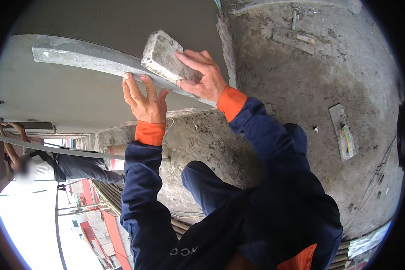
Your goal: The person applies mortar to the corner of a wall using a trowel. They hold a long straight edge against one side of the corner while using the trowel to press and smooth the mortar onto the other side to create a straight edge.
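Observation:
A long grey metal straightedge (83, 55) lies against the smooth, wet-looking plastered wall (76, 92), slanting down to the right. My left hand (144, 102) presses its fingertips on the straightedge's near edge, fingers stretched and apart. My right hand (203, 76) grips a pale grey, cement-smeared, brick-shaped block (164, 54) between thumb and fingers. The block sits over the straightedge, just right of my left fingertips, and whether it touches the bar I cannot tell. Part of the straightedge is hidden behind the block and my right hand.
On the rough concrete floor (274, 85) at right lie a float with a handle (294, 40) and another with a yellow-green handle (342, 132). A co-worker (78, 166) stands at far left, hands raised to a long flat tool (31, 126). My knee (202, 177) is below my hands.

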The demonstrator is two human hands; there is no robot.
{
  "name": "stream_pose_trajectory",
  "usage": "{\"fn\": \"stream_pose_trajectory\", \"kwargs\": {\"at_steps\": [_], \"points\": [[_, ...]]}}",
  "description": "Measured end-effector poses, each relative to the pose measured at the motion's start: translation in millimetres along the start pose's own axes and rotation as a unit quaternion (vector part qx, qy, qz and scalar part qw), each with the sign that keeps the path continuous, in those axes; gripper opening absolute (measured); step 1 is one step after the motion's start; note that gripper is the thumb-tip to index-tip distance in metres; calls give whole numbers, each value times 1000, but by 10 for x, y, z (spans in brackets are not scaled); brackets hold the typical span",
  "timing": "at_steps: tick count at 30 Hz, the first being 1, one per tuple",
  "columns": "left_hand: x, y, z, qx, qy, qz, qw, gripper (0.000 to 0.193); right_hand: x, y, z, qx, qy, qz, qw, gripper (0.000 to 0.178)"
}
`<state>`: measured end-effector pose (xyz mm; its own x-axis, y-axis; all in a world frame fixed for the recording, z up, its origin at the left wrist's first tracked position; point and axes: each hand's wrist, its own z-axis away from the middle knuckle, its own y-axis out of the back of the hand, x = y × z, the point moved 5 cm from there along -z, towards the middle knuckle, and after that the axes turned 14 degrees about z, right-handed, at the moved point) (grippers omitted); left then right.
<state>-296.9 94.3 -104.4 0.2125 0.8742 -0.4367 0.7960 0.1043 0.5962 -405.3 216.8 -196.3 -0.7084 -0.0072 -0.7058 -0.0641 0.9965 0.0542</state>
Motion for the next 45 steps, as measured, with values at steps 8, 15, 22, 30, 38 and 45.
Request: {"fn": "stream_pose_trajectory", "kwargs": {"at_steps": [8,15,22,30,38,45], "points": [[63,-59,-6,-9,20,-2,1000,107,-187,57,-749,28,102,36,994,67],[44,-63,20,-16,31,-10,999,108,1352,-150,326,-49,-254,-21,966,67],[89,-73,25,-33,40,-25,998,104,100,-49,-668,45,-4,-14,999,63],[116,-43,-32,-39,44,-28,998,106,1373,-70,552,-27,-181,7,983,60],[131,-26,-21,-55,46,-41,997,99,87,87,-63,-21,31,-38,999,66],[139,-91,-45,-37,39,-34,998,100,1800,-20,1144,-79,-392,24,916,62]]}}
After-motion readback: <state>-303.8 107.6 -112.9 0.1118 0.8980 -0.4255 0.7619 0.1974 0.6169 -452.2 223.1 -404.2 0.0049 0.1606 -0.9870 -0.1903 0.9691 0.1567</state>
